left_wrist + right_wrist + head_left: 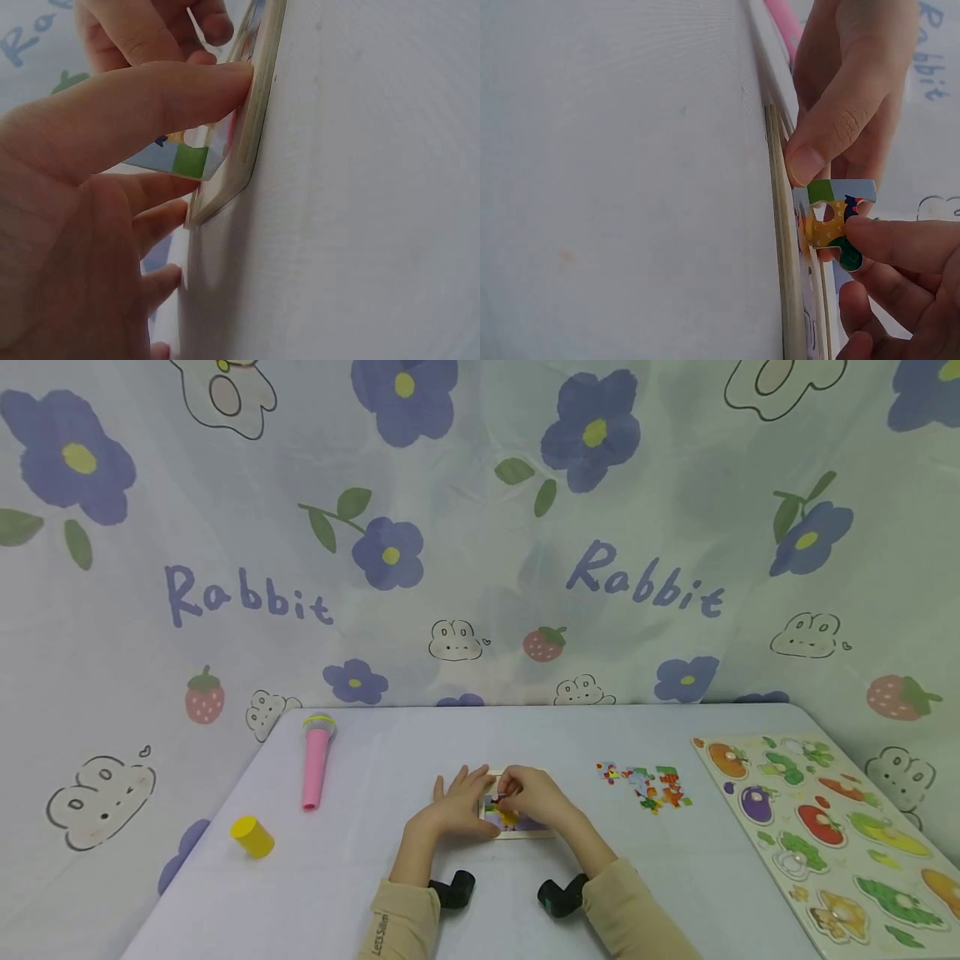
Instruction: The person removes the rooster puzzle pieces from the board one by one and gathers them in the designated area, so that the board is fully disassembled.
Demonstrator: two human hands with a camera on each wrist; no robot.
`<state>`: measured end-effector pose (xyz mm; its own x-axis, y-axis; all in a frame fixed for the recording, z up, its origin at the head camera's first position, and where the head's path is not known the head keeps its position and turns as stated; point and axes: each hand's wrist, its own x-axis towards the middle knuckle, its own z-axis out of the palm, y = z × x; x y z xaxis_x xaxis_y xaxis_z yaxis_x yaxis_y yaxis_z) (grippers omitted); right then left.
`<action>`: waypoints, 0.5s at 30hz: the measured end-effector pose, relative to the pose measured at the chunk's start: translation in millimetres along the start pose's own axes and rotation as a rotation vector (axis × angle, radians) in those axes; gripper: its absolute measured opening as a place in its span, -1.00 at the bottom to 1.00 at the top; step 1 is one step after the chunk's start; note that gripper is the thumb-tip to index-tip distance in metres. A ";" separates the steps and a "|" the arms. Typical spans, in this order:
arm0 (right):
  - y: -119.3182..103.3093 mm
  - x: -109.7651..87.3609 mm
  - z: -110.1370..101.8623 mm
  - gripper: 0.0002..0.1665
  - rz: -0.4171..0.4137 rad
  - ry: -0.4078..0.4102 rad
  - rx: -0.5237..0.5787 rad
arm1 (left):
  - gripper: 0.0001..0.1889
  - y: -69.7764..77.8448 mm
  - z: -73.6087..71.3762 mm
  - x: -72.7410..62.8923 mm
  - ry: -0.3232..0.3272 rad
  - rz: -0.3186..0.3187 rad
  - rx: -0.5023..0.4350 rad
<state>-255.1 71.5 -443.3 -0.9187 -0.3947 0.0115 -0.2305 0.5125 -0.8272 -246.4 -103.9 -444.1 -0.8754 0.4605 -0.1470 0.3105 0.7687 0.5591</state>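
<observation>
A small wooden-framed jigsaw tray (525,836) lies on the table between my hands. With its fingers spread, my left hand (452,812) rests against the tray's left end, and its thumb touches the near corner. My right hand (538,797) is over the tray and pinches a jigsaw piece (826,234) between thumb and fingers. Yellow, green, light blue and dark blue show on this piece, which stands tilted at the tray's left end. Part of the tray's picture is hidden beneath the hands.
Several loose jigsaw pieces (658,787) lie to the right. Beyond them is a large vegetable peg board (806,860). A pink microphone (317,764) and a yellow cylinder (252,837) stand off to the left. A printed curtain (480,527) hangs behind the table.
</observation>
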 end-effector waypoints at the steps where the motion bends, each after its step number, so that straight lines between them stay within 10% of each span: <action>1: -0.2 -0.1 -0.6 -0.85 0.001 0.006 0.007 | -0.15 0.1 -0.1 0.1 -0.001 0.001 0.001; 15: 6.3 -2.9 -21.0 -0.86 0.073 0.132 -0.010 | -0.14 -1.3 2.1 1.9 -0.001 -0.011 0.039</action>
<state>-260.6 91.9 -436.7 -0.9672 -0.2526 0.0262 -0.1642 0.5437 -0.8231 -247.7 -103.1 -446.8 -0.8784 0.4523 -0.1542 0.3148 0.7905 0.5254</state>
